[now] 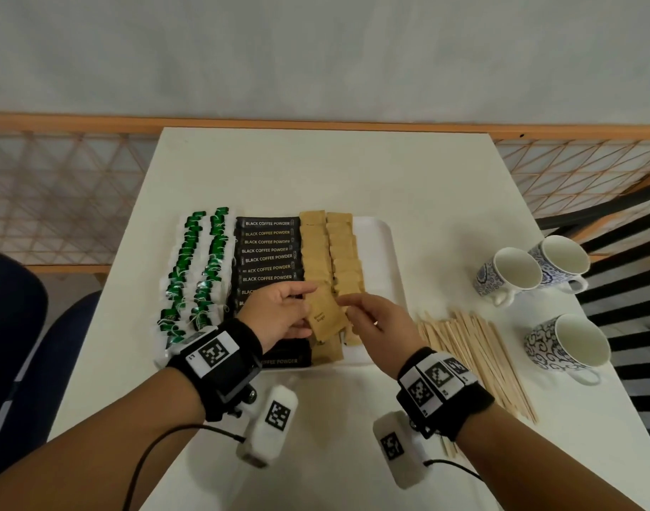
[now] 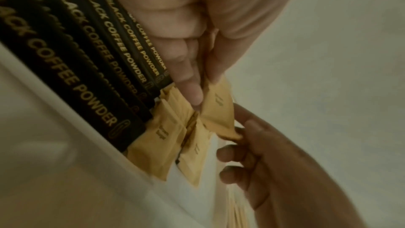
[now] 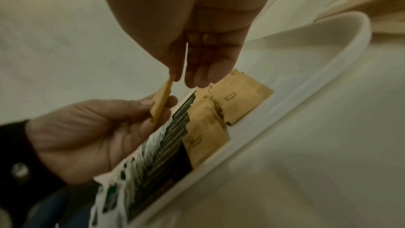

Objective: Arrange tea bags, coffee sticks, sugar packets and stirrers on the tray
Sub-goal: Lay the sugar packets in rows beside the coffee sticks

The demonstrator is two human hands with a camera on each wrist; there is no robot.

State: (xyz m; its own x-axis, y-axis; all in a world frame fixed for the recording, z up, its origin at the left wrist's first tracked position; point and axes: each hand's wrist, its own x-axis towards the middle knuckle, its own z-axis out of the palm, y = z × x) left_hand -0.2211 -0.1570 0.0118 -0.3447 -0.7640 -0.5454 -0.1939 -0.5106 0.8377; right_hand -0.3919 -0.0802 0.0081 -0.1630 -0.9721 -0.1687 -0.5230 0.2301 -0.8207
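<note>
looking down from the head view, a brown sugar packet [image 1: 324,319] is seen held above the near end of the white tray [image 1: 388,252], between the two hands. the left hand [image 1: 279,313] lies at nine o'clock of the packet, its fingers curled round the left edge; the right hand [image 1: 375,322] lies at three o'clock, its finger and thumb pinching the right edge. the packet's long axis runs roughly twelve to six, tipped slightly. both hands are equally near. on the tray, green tea bags [image 1: 196,271] are ranged at the nine o'clock side, black coffee sticks [image 1: 268,250] in the middle, two columns of sugar packets [image 1: 332,248] next; a bare strip is left at three o'clock. wooden stirrers [image 1: 471,355] lie off the tray on the white table [image 1: 316,167], with three patterned cups [image 1: 537,274] beyond, and a wooden lattice behind.

in the left wrist view, the packet [image 2: 217,110] is clamped between the left hand's fingers [image 2: 188,82], with the right hand [image 2: 269,159] gripping its lower corner; coffee sticks [image 2: 72,68] fill the ten o'clock side.

in the right wrist view, the packet [image 3: 161,105] is seen edge-on, pinched from above by the right hand's fingertips [image 3: 197,75] and from eight o'clock by the left hand [image 3: 94,133]; laid packets [image 3: 236,100] and the tray rim [image 3: 306,96] lie below.
</note>
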